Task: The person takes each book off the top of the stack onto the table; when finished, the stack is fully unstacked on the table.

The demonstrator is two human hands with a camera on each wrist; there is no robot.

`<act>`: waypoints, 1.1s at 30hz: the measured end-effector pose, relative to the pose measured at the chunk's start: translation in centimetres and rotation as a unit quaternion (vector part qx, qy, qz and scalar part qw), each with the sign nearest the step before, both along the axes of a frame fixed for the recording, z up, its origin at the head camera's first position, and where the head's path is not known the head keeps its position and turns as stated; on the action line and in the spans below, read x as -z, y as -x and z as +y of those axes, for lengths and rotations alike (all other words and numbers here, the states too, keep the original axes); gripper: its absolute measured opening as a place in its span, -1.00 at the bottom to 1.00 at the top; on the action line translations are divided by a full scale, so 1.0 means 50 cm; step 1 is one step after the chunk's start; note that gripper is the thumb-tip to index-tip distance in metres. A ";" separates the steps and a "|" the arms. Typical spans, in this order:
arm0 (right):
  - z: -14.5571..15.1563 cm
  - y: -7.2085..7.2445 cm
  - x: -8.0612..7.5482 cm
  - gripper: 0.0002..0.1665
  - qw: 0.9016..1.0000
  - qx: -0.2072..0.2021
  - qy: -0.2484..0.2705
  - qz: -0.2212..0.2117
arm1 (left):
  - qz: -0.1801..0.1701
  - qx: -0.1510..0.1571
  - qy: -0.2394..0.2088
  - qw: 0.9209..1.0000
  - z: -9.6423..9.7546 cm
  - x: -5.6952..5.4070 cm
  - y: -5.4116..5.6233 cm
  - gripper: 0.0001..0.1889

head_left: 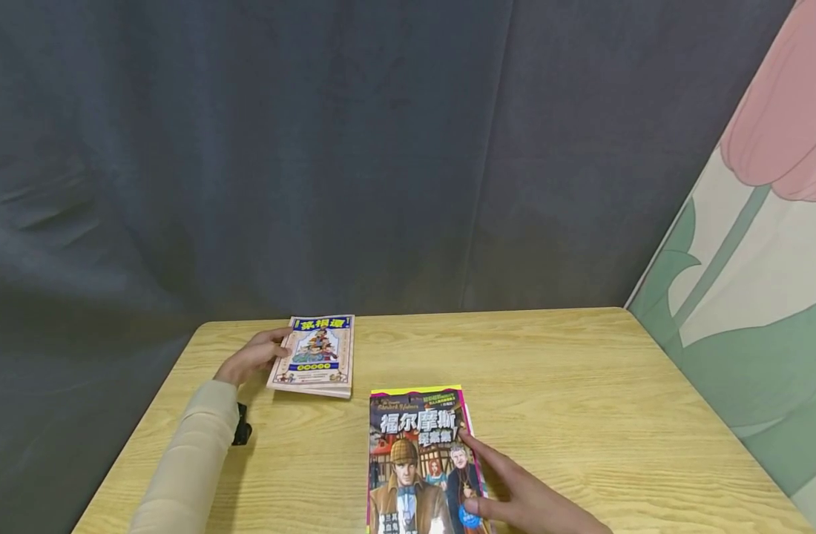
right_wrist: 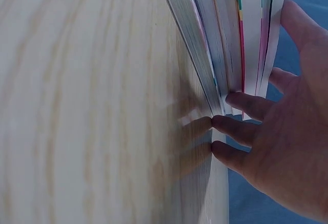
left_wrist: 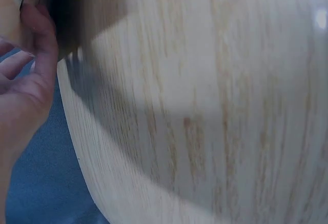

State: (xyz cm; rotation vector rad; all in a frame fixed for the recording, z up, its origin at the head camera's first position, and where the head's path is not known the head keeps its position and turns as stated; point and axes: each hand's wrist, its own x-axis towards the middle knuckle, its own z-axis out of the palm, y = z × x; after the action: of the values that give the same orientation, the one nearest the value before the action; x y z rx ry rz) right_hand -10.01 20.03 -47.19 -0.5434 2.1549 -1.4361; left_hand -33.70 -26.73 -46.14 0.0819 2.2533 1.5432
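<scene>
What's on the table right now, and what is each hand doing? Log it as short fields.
Left hand: grips the left edge of the pale-covered book
Pale-covered book: cover up, far left part of the table; whether it lies flat is unclear
Right hand: fingers spread, fingertips touching the right side of the book stack
Book stack: several books, near centre; top cover shows a man in a checked cap
Surface: light wood grain
Backdrop: dark curtain

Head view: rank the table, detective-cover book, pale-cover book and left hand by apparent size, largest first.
1. Table
2. Detective-cover book, partly cut off below
3. Pale-cover book
4. Left hand
</scene>
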 end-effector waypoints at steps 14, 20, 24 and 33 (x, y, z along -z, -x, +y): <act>0.001 0.008 0.001 -0.16 1.000 0.005 -0.001 -0.023 | 0.049 0.035 0.106 0.993 0.028 0.002 -0.006 -0.31; -0.002 0.010 -0.003 -0.16 1.000 0.004 -0.007 -0.028 | 0.097 0.021 0.222 0.970 0.057 -0.014 -0.020 -0.38; -0.005 0.010 -0.007 -0.13 1.000 0.008 -0.023 -0.006 | 0.131 0.018 0.319 0.939 0.073 -0.021 -0.026 -0.69; -0.008 0.006 -0.012 -0.11 0.995 0.018 -0.078 0.057 | 0.162 -0.028 0.362 0.917 0.085 -0.019 -0.038 -0.60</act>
State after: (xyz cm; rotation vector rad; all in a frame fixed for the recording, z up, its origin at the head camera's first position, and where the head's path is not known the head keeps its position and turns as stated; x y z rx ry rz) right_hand -10.33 19.63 -46.58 -0.5435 2.3524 -1.2688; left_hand -31.81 -22.48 -45.17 0.0632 2.9675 0.6560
